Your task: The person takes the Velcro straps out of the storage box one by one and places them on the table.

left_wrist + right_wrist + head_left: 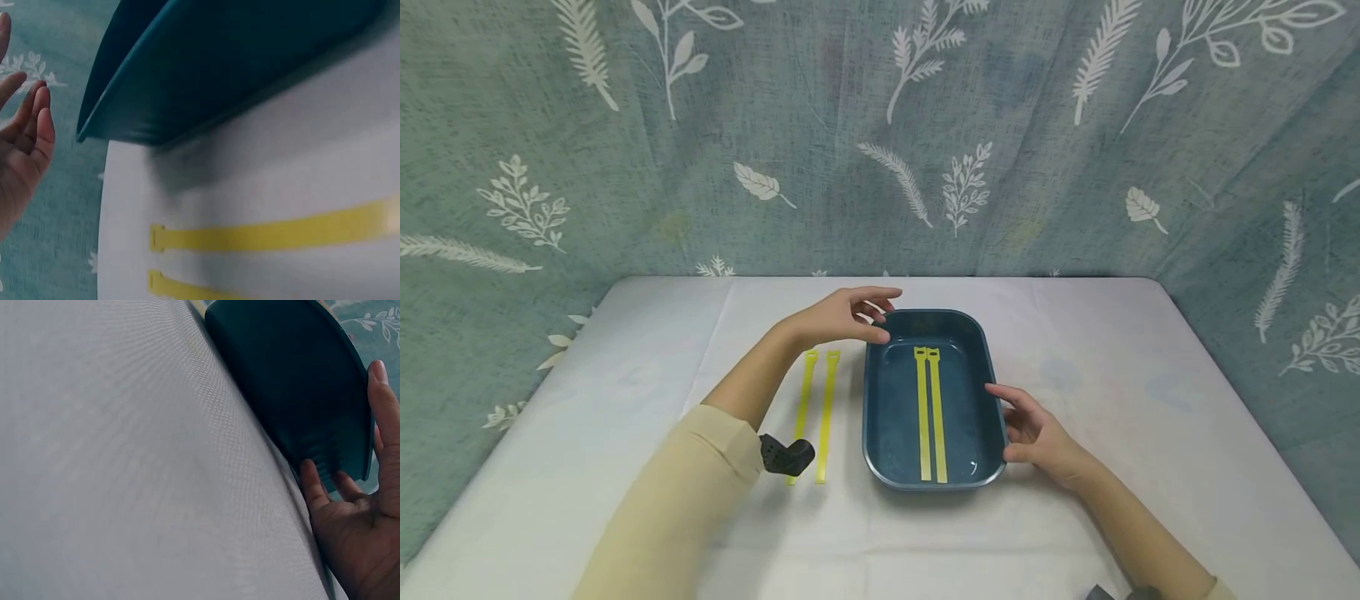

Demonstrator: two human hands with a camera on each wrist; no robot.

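On a finely woven white cloth [865,542], slightly creased, a deep dark-blue tray [891,425] of hard, glossy material, oblong in form, with rounded corners, high walls and a thin rim of paler shine. Set near the middle of the cloth, open side up, lengthwise away from the person. Inside, on the flat floor, two yellow straps [923,417], thin, flat and ribbon-like, side by side along the length, each with a wider slotted head at the far end. To the left of the tray, on the cloth, two more yellow strips [827,417] of similar shape, a little apart, the outer one partly behind a black wrist device [787,454].

At the far left corner of the tray, the left hand [850,317], free of any hold, with fingers loosely bent; in the left wrist view, a gap between hand and tray. At the right side, the right hand [1041,437], with fingertips at the rim and other fingers bent beside the outer wall; impossible to tell a firm grasp from a light touch. On the left arm, a cream sleeve [677,492], softly folded. Behind, a grey-green curtain [820,83] of linen-like look, with white leaves and sprigs.
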